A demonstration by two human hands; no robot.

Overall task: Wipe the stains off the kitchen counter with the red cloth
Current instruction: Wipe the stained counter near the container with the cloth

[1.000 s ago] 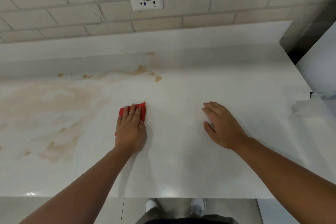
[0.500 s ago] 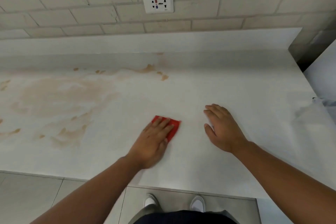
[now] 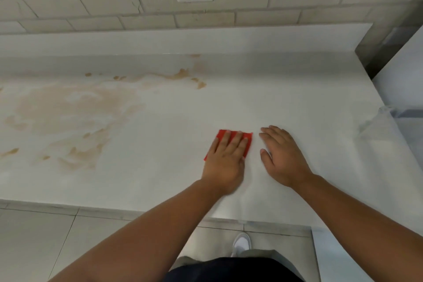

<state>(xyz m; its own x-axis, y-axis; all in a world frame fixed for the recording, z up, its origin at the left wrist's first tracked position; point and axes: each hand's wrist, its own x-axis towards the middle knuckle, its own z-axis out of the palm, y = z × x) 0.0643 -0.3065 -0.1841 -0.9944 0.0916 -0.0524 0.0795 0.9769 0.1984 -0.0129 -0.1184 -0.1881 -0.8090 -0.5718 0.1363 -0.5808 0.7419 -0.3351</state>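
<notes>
The left hand (image 3: 225, 162) presses flat on the red cloth (image 3: 248, 142); the stains (image 3: 75, 107) lie leftward, while the right hand (image 3: 282, 158) rests open.

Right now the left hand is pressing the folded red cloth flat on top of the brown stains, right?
Not quite. In the head view the left hand presses the folded red cloth flat on a clean patch of white counter, to the right of the brown stains.

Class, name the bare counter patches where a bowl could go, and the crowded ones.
Free: counter right of the right hand, and behind both hands to the backsplash. Crowded: left hand on the red cloth; stains across the left.
</notes>
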